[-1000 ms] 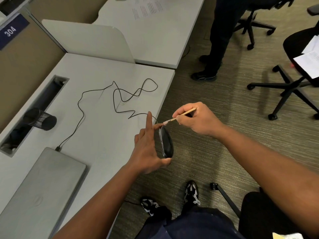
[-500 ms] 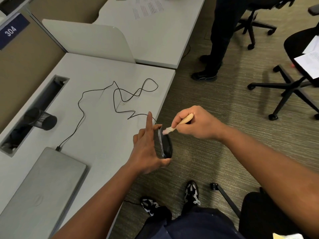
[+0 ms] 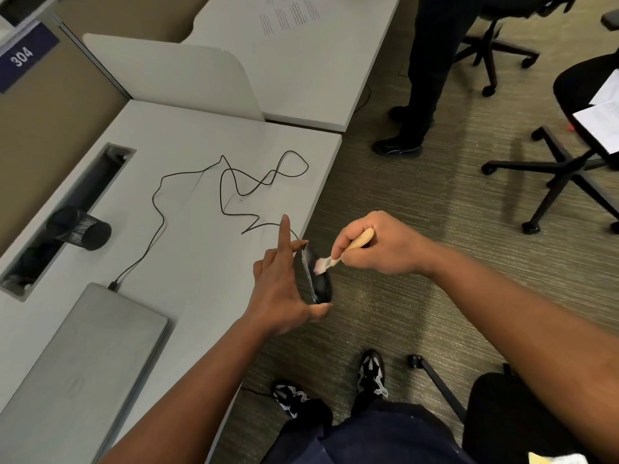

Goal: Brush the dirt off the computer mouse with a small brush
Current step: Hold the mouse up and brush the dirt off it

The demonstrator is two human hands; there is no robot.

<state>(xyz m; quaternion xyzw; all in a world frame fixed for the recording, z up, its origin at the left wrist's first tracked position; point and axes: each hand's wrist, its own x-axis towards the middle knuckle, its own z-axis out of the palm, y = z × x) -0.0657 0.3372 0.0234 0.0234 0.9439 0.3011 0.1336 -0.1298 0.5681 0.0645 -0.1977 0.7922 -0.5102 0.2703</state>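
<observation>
My left hand [image 3: 279,289] holds a black wired computer mouse [image 3: 320,283] on edge, just past the desk's front edge, pinched between thumb below and fingers above, with the index finger pointing up. My right hand [image 3: 378,244] grips a small brush [image 3: 348,251] with a pale wooden handle. Its whitish bristles touch the mouse's upper part. The mouse's black cable [image 3: 234,185] loops across the grey desk [image 3: 187,249] to a plug beside the laptop.
A closed grey laptop [image 3: 77,363] lies at the desk's near left. A black mesh cup [image 3: 80,229] lies by the cable slot [image 3: 67,212]. A standing person's legs [image 3: 422,78] and office chairs [image 3: 569,155] occupy the carpeted floor to the right.
My right hand has dropped, carrying the brush from the mouse's top end down along its face. The left hand and mouse have stayed almost still.
</observation>
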